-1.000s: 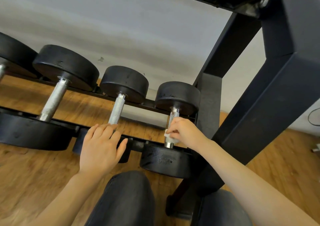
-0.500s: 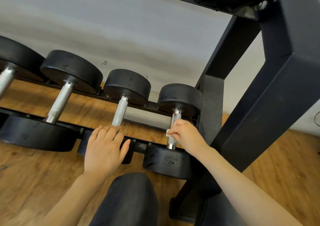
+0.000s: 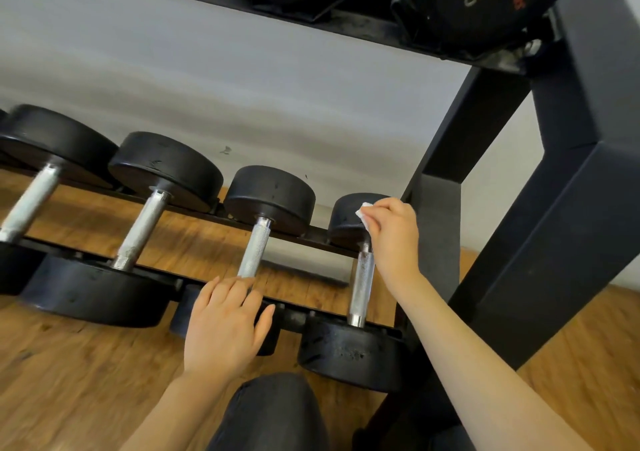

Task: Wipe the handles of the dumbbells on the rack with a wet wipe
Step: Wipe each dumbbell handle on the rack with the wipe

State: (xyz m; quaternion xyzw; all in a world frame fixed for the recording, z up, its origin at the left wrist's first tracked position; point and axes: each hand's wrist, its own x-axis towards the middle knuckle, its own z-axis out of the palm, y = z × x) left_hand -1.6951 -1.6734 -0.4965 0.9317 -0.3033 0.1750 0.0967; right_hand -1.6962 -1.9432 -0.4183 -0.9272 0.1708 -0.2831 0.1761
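Note:
Several black dumbbells with knurled silver handles lie across the rack's lower rails [image 3: 194, 277]. My right hand [image 3: 393, 232] pinches a small white wet wipe [image 3: 363, 211] up at the far head of the rightmost dumbbell, above its bare handle [image 3: 362, 286]. My left hand [image 3: 225, 322] rests flat, fingers straight, on the near head of the second dumbbell from the right, just below its handle [image 3: 254, 251]. Further left sit two bigger dumbbells, one handle [image 3: 140, 230] and another handle [image 3: 29, 203].
The rack's thick black upright [image 3: 540, 242] stands close on the right. An upper shelf [image 3: 311, 17] with more black weights hangs overhead. Behind is a grey wall, below a wooden floor [image 3: 69, 381]. My dark-trousered knee [image 3: 273, 412] sits under the hands.
My right hand has slid with the wipe from the lower part of the rightmost handle up to its far end, leaving the handle bare. My left hand has stayed put. The view has tilted upward.

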